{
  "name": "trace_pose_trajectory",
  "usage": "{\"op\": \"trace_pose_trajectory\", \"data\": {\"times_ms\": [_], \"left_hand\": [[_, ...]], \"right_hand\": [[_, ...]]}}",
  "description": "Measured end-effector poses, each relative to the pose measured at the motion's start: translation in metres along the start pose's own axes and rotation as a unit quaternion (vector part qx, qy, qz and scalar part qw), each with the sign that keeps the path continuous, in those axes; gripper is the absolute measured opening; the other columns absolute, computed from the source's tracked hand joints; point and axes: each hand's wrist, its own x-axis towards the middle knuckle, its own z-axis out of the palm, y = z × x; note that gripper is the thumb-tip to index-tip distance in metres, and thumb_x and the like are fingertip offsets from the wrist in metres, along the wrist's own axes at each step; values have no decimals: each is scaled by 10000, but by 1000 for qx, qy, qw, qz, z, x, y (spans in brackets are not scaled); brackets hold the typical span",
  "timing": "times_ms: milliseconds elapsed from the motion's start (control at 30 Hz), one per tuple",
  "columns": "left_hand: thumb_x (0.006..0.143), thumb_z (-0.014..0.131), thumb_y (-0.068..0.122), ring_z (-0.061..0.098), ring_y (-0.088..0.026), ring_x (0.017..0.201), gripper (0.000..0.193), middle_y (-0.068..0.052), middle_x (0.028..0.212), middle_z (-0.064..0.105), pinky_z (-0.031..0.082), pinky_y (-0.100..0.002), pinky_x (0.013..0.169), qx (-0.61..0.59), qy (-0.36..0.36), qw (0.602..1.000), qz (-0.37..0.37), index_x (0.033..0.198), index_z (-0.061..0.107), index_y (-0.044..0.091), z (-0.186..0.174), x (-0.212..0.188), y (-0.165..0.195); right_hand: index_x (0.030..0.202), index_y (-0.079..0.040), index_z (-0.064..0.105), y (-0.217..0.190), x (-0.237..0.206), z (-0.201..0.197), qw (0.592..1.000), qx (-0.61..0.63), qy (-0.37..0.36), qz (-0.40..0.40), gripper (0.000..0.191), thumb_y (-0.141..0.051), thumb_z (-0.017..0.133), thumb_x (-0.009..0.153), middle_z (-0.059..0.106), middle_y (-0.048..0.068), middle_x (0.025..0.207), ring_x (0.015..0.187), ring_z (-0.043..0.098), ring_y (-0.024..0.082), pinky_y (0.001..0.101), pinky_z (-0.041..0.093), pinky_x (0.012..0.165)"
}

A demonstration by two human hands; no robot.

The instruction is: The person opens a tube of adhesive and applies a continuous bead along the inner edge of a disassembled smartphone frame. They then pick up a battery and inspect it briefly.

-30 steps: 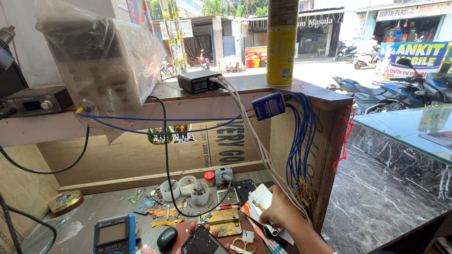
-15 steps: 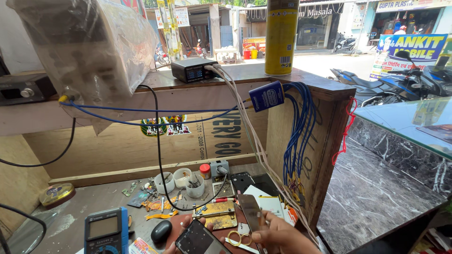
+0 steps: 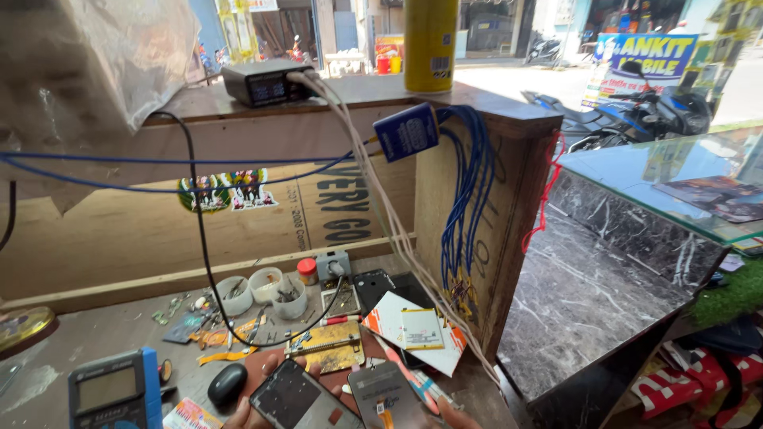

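Observation:
At the bottom edge, my left hand (image 3: 253,391) grips a dark phone (image 3: 292,401) from below, and only its fingertips show around the phone's edges. Beside it my right hand (image 3: 457,415) holds a grey opened phone body (image 3: 385,391) with a small orange part on it. The two pieces lie side by side, almost touching, over a brown mat (image 3: 262,369). Just beyond them are a gold circuit-board holder (image 3: 327,346) and a white and orange packet with a flat battery (image 3: 419,329) on it.
On the wooden bench, a multimeter (image 3: 110,391) and a black oval object (image 3: 226,382) lie left. Small white cups (image 3: 264,289) and a red-capped jar (image 3: 307,270) stand behind. Blue wires (image 3: 469,199) hang on the partition. A glass counter (image 3: 675,179) is on the right.
My right hand left the packets on the right and came to the centre with the grey phone body. The left hand's dark phone rose further into view.

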Motion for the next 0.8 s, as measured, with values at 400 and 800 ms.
{"op": "trace_pose_trajectory", "data": {"times_ms": [400,800], "left_hand": [[978,468,509,635,-380,1134,529,-177,1249,651,549,-571,903,-3,-124,989,77,1383,521,174,58,-60,0],[983,548,428,603,-306,1252,512,-179,1301,625,532,-512,1041,-27,-155,984,81,1408,497,146,55,-60,8]], "right_hand": [[1592,3,221,8,-23,24,953,-186,-26,-239,697,-212,571,1029,430,385,1538,1394,511,480,609,368,1066],[1487,-61,353,37,7,87,660,-658,200,-302,1029,-166,899,621,632,218,1417,1283,634,289,443,473,1056]]}}
